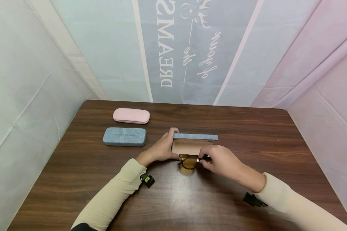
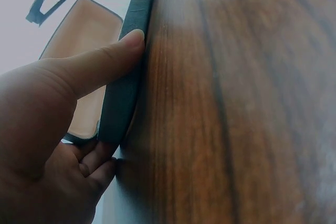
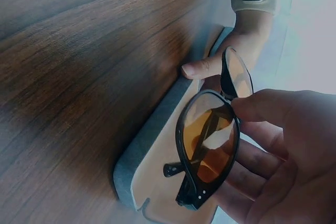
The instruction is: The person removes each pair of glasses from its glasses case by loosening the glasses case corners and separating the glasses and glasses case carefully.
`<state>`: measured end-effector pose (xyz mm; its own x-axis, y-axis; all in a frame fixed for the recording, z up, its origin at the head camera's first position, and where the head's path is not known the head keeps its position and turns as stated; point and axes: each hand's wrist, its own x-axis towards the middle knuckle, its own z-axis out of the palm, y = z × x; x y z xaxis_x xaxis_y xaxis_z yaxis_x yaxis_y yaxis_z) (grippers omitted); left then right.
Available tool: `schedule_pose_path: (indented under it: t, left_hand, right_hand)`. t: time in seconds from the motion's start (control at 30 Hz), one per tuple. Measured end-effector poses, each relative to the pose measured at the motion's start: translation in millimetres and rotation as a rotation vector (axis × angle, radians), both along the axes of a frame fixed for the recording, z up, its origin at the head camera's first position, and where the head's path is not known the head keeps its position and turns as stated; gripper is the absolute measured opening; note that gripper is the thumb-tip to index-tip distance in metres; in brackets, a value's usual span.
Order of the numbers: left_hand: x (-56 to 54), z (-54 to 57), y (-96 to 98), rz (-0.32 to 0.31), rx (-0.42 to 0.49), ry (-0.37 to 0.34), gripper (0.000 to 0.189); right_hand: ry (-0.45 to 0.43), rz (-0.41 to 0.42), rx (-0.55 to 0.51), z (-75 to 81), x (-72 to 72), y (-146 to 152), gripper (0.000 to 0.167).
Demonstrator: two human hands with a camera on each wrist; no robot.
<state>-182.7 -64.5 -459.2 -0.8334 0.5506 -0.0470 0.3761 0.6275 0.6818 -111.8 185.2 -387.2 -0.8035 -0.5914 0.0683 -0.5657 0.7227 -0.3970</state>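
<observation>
An open blue glasses case with a beige lining stands on the table, its lid raised at the back. My left hand grips its left end, thumb along the front wall and fingers round the back. Black-framed sunglasses with amber lenses hang above the case's front side. My right hand pinches them near the bridge, as the right wrist view shows. Their temples look folded behind the lenses. In the left wrist view, part of the sunglasses frame shows beyond the case.
A second blue glasses case, closed, lies left of the left hand. Behind it lies a closed pink glasses case. The brown wooden table meets a printed cloth backdrop at its far edge.
</observation>
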Motion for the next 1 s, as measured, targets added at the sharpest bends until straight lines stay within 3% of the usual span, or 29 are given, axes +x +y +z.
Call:
schedule_pose_path:
  t: [0.4, 0.6, 1.0]
  left_hand:
    - [-0.2, -0.2, -0.4, 0.006, 0.005, -0.034, 0.093]
    - [0.4, 1.7, 0.2, 0.005, 0.008, -0.047, 0.093]
    - [0.8, 4.8, 0.3, 0.002, 0.008, -0.054, 0.093]
  right_hand:
    - [-0.078, 0.057, 0.013, 10.2, 7.3, 15, 0.017]
    - [-0.134, 0.047, 0.049, 14.3, 10.8, 21, 0.02]
    - [-0.198, 0.046, 0.079, 7.2, 13.2, 41, 0.021]
